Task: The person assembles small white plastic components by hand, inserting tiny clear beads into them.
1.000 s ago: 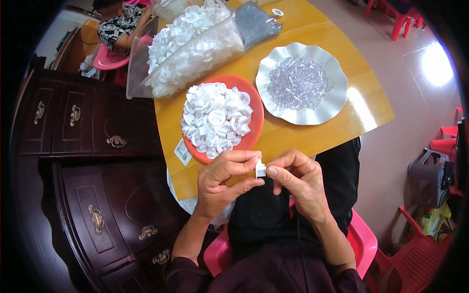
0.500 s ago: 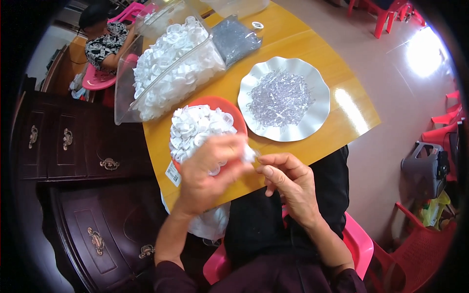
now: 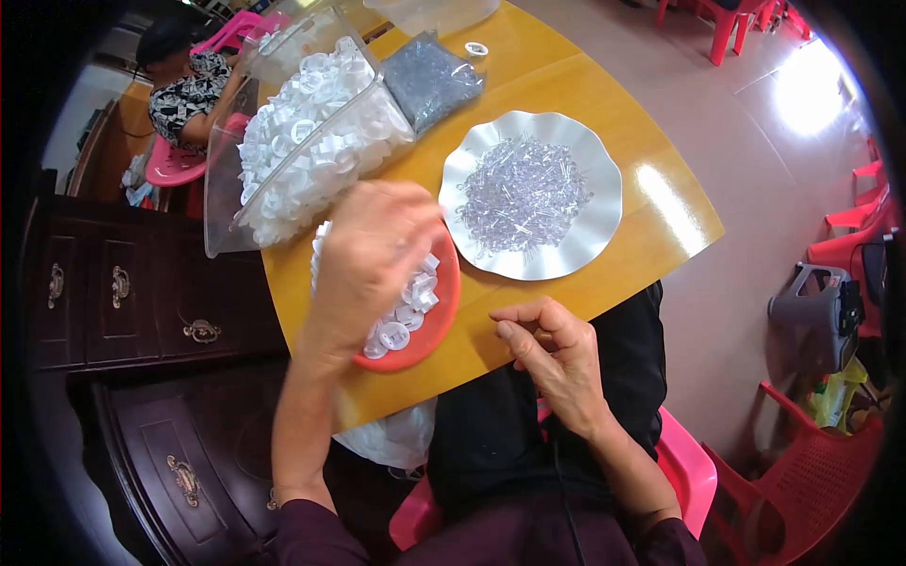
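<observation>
Landmark: round orange plastic dish (image 3: pixel 436 325) heaped with small white plastic caps (image 3: pixel 408 307), sitting at the near-left part of the yellow wooden surface (image 3: pixel 604 104).

Left hand (image 3: pixel 373 259) hovers right over the dish, back of hand to camera, covering most of the cap pile. Its fingers (image 3: pixel 415 212) curl downward toward the caps; fingertips are hidden behind the hand, so can't tell whether they pinch a cap or only touch the pile.

Right hand (image 3: pixel 557 358) is just right of the dish, at the near edge of the surface, above the person's dark lap. Fingers (image 3: pixel 528 325) loosely curled inward, thumb tucked toward them; whether anything small sits between them can't be made out.

Beyond-right of the dish: white scalloped plate (image 3: pixel 604 231) holding a heap of thin clear plastic pieces (image 3: pixel 524 193). Beyond the dish: clear plastic bag (image 3: pixel 226 222) full of more white caps, touching the dish's far rim area. A smaller grey-filled clear bag (image 3: pixel 429 80) lies further beyond, next to the big bag. Left of the dish: dark wooden cabinet (image 3: pixel 123 302) with brass handles.
</observation>
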The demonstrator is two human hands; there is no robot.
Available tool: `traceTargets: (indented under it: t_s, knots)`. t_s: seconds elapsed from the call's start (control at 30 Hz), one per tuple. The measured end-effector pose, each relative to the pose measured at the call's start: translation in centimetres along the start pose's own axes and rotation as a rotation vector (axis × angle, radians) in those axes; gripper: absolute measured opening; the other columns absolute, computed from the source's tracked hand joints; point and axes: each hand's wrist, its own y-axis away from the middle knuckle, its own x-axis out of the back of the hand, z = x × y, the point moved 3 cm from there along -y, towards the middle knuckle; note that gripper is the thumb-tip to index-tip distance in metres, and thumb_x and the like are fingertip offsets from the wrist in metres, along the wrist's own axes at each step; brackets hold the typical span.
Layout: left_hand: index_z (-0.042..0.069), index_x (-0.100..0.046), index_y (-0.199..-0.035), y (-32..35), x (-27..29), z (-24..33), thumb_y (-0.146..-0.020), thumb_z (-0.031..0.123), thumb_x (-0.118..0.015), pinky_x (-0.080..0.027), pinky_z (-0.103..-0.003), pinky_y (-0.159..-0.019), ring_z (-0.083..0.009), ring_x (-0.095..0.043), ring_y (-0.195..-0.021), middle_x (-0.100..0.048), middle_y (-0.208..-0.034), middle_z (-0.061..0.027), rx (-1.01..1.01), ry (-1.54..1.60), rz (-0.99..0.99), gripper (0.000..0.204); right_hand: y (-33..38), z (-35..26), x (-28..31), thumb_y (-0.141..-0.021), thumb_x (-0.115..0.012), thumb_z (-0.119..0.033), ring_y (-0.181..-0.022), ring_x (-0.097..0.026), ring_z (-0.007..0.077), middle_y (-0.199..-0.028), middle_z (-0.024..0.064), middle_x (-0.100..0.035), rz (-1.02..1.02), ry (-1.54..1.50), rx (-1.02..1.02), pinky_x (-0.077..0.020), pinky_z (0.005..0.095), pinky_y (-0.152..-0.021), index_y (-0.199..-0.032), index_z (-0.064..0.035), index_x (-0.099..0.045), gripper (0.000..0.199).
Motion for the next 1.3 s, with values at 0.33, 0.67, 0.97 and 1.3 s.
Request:
traceTargets:
  t_s: [0.33, 0.67, 0.97, 1.3]
  knots:
    - [0.002, -0.068, -0.096, 1.3, -6.2, 0.3, -0.081, 0.001, -0.071, -0.05, -0.036, -0.077, -0.0272, -0.061, -0.087, -0.067, -0.093, -0.0099, 0.12, 0.072, 0.01, 0.016, 0.0, 0.6, 0.7, -0.096, -0.065, -0.015, -0.058, -0.053, 0.0006, -0.072, -0.0046, -0.061, 0.059, -0.115, -0.049, -0.0423, 0.0154, -0.052, -0.104, -0.0034, -0.068, 0.015]
    - [0.001, -0.065, -0.088, 1.0, -6.8, 0.2, -0.081, -0.001, -0.069, -0.049, -0.037, -0.075, -0.0288, -0.061, -0.084, -0.066, -0.086, -0.0105, 0.201, 0.269, 0.053, 0.009, 0.7, 0.6, 0.3, -0.095, -0.065, -0.015, -0.058, -0.053, 0.0009, -0.076, -0.0037, -0.063, 0.007, -0.011, -0.001, -0.0421, 0.0164, -0.051, -0.105, -0.0028, -0.068, 0.016]
    - [0.002, -0.069, -0.095, 1.2, -5.0, 0.8, -0.081, -0.004, -0.07, -0.051, -0.03, -0.071, -0.0195, -0.064, -0.078, -0.068, -0.087, -0.0085, 0.362, 0.409, 0.12, 0.016, 1.0, 0.3, 0.4, -0.095, -0.064, -0.014, -0.057, -0.054, 0.0026, -0.072, -0.001, -0.063, 0.015, 0.003, 0.044, -0.0436, 0.0181, -0.052, -0.103, -0.0009, -0.068, 0.016]
    - [0.0, -0.063, -0.101, 4.5, -5.0, 5.4, -0.089, -0.006, -0.065, -0.047, -0.022, -0.084, -0.0071, -0.058, -0.092, -0.062, -0.1, -0.0019, 0.612, 1.223, 0.204, 0.014, 0.5, -1.0, 0.0, -0.095, -0.064, -0.011, -0.065, -0.056, 0.0047, -0.086, 0.0018, -0.065, 0.125, -0.309, 0.022, -0.0478, 0.0202, -0.059, -0.108, -0.0009, -0.069, 0.017]
